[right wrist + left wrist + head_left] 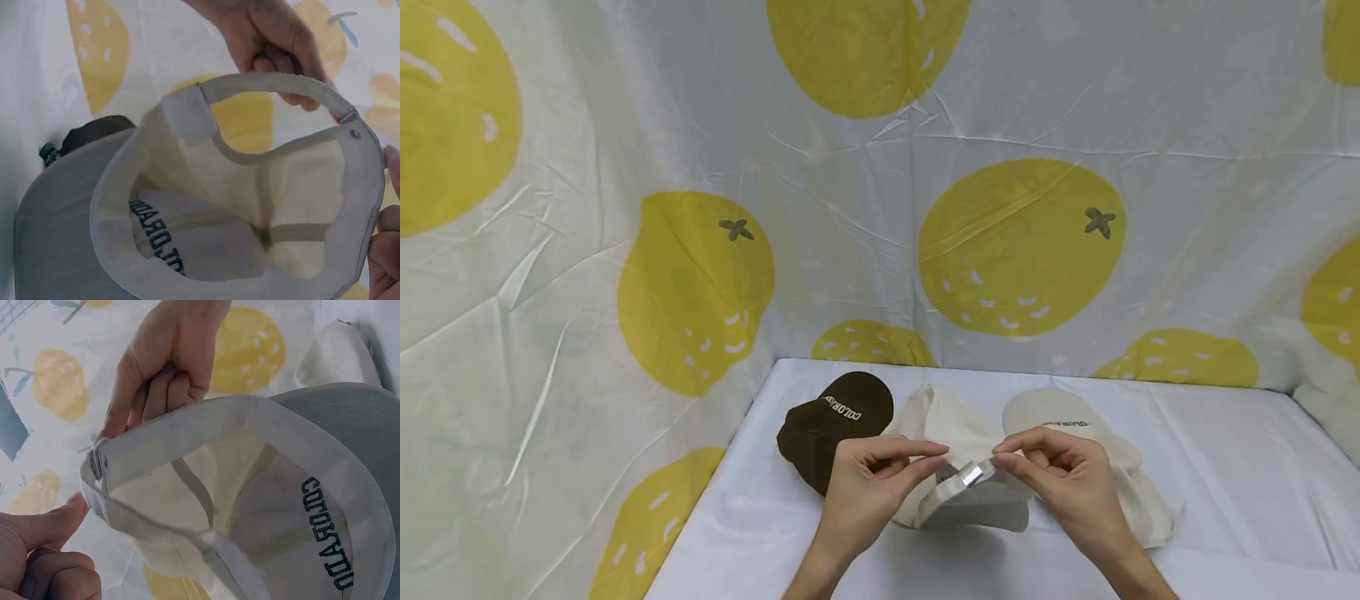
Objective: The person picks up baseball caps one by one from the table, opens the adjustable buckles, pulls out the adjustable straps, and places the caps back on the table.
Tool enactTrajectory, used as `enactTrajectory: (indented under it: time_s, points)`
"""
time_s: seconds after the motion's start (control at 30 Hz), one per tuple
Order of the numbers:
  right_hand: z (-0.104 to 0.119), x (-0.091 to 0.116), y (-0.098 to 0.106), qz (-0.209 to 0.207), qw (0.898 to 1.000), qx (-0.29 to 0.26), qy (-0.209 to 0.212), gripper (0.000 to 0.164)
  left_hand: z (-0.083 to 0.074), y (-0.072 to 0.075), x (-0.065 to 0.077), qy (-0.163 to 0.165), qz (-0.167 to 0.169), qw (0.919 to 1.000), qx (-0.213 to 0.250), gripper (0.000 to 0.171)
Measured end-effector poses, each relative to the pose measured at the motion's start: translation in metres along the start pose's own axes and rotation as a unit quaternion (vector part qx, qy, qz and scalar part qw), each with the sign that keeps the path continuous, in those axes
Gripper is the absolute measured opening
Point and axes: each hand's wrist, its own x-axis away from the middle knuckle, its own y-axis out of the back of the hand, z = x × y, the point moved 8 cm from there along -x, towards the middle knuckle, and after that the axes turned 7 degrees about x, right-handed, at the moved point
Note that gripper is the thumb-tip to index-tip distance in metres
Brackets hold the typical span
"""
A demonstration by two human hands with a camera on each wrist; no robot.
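A cream baseball cap point(958, 421) is held up between both hands, its back strap toward me and its grey under-brim point(981, 516) low in front. My left hand point(868, 492) pinches the strap near the metal buckle point(971, 474) with thumb and index finger. On the buckle's other side, my right hand point(1071, 479) pinches the cap's rear edge, its remaining fingers curled in. Inside the cap, the left wrist view shows dark lettering point(327, 534) and the strap's loop around the opening. In the right wrist view, the white inner band point(187, 112) is visible.
A dark brown cap point(850, 408) with white lettering lies on the white-covered table point(737, 500) at left, partly behind my left hand. Another cream cap point(1052, 408) lies at right, behind my right hand. A lemon-print curtain point(850, 233) hangs behind and along the left.
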Motion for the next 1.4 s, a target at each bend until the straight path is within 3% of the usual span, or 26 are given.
enactTrajectory:
  time_s: [0.13,0.4,0.8,1.4]
  points:
    - [-0.001,0.000,-0.002,0.004,1.000,0.001,0.006,0.019,-0.008,-0.013,0.003,-0.037,0.027,0.9989,0.007,0.016]
    - [-0.005,0.000,-0.004,0.011,1.000,0.009,-0.009,0.019,0.001,-0.025,0.006,-0.031,0.043,0.9985,0.015,0.020]
    - [-0.005,0.000,-0.010,0.030,0.999,-0.016,0.003,0.022,0.003,-0.029,0.006,-0.044,0.040,0.9982,-0.007,0.016]
    - [-0.006,0.003,-0.015,0.044,0.998,-0.036,-0.009,0.021,0.006,-0.031,0.005,-0.030,0.033,0.9983,0.037,0.010]
